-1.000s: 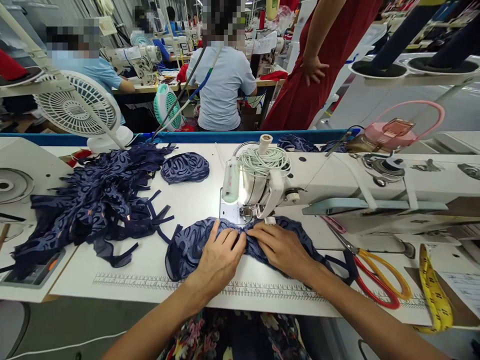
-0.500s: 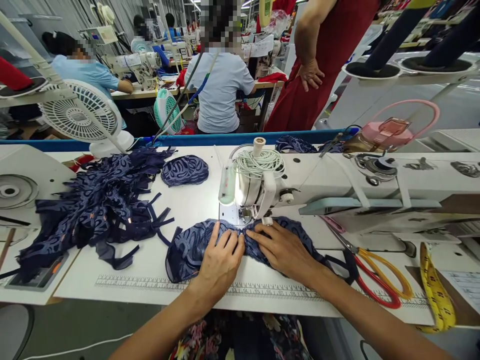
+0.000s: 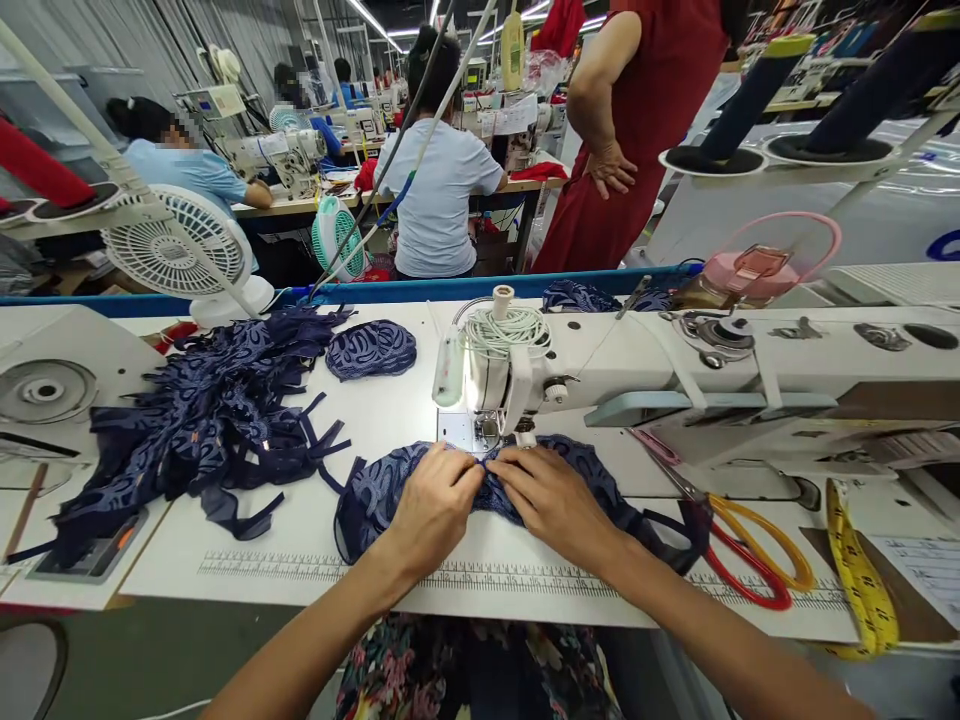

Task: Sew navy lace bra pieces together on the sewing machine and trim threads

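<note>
A navy patterned lace bra (image 3: pixel 375 495) lies spread across the white sewing table, its top edge just in front of the needle area. My left hand (image 3: pixel 441 490) is closed on the fabric near the middle, fingers curled with the thumb toward the centre. Close beside it, my right hand (image 3: pixel 551 495) pinches the same cloth, its fingertips almost meeting the left ones. Right behind both hands stands the sewing machine head (image 3: pixel 501 385), with its presser foot (image 3: pixel 487 430) just beyond the fabric. What lies under my fingers is hidden.
To the left is a heap of navy lace pieces (image 3: pixel 217 410) with loose straps, near a stacked navy bundle (image 3: pixel 371 348). Scissors (image 3: pixel 750 550) and a yellow tape measure (image 3: pixel 862 580) lie at the right. A white fan (image 3: pixel 180 240) stands behind; other people are beyond the table.
My left fingers have curled in from a flatter, outstretched pose and now bunch the fabric. My right hand has drawn slightly toward the left one. The view has shifted a little.
</note>
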`<control>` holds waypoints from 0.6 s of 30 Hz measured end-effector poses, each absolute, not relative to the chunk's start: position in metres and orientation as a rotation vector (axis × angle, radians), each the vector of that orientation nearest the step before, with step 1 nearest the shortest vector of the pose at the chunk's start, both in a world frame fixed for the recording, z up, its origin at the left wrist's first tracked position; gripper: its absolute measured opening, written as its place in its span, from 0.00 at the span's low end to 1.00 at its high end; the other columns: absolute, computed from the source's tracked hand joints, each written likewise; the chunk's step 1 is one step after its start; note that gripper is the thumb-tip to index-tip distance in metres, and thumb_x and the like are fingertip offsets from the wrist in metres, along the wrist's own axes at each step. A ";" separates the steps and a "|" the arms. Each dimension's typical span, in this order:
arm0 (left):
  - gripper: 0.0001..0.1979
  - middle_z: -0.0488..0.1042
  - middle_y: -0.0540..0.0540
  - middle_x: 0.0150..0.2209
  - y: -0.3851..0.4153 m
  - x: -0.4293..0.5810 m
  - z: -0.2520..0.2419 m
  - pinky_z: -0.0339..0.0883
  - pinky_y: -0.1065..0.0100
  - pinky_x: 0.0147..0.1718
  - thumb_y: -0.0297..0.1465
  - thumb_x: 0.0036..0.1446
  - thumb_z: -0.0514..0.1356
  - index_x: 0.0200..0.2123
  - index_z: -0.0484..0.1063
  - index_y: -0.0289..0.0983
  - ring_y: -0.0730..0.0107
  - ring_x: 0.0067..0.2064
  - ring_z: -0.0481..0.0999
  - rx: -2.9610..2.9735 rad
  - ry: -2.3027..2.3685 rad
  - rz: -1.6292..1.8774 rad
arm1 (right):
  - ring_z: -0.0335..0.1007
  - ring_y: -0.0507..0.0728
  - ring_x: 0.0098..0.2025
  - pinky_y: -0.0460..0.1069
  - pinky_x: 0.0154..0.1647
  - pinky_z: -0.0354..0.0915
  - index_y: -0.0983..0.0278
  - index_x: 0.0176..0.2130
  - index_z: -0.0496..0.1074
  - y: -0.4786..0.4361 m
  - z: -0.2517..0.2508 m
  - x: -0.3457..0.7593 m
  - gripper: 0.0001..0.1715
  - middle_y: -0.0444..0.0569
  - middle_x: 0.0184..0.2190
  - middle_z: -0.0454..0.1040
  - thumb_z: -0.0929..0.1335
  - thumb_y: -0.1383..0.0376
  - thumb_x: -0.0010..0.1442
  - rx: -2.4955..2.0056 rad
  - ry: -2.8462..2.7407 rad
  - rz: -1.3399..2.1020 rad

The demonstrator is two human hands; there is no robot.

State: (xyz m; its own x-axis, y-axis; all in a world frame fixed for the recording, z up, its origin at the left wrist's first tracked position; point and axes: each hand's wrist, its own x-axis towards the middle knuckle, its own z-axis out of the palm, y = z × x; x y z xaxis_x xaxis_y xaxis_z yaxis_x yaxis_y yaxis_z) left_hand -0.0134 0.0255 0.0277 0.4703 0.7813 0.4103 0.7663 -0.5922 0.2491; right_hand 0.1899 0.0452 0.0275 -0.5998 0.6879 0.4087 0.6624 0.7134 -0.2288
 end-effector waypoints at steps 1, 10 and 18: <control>0.13 0.75 0.45 0.39 0.024 -0.012 0.026 0.63 0.53 0.57 0.20 0.63 0.49 0.41 0.72 0.37 0.67 0.42 0.75 2.683 1.381 0.770 | 0.70 0.58 0.44 0.55 0.46 0.68 0.63 0.49 0.73 0.046 0.026 0.189 0.16 0.53 0.42 0.74 0.61 0.71 0.66 -1.027 -2.465 0.072; 0.17 0.74 0.40 0.42 0.049 -0.010 0.028 0.67 0.57 0.45 0.32 0.58 0.63 0.49 0.67 0.35 0.55 0.45 0.73 2.361 1.662 0.424 | 0.71 0.60 0.46 0.57 0.48 0.65 0.64 0.50 0.71 0.039 0.026 0.219 0.17 0.53 0.44 0.75 0.60 0.71 0.66 -1.227 -2.356 -0.145; 0.09 0.70 0.52 0.26 0.059 -0.039 0.050 0.56 0.70 0.30 0.37 0.54 0.61 0.30 0.73 0.36 0.68 0.31 0.69 1.756 1.347 0.207 | 0.74 0.64 0.35 0.54 0.29 0.63 0.61 0.44 0.74 -0.011 0.033 0.342 0.17 0.58 0.34 0.77 0.64 0.73 0.57 -1.960 -2.199 -0.348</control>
State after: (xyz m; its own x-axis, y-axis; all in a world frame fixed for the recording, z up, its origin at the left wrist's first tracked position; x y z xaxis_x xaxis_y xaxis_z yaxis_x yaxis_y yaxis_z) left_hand -0.0388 0.0587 0.0500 0.3963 0.8433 -0.3630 0.6950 -0.0172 0.7188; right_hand 0.3424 -0.0111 0.0327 -0.1178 0.9518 0.2831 0.9927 0.1058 0.0574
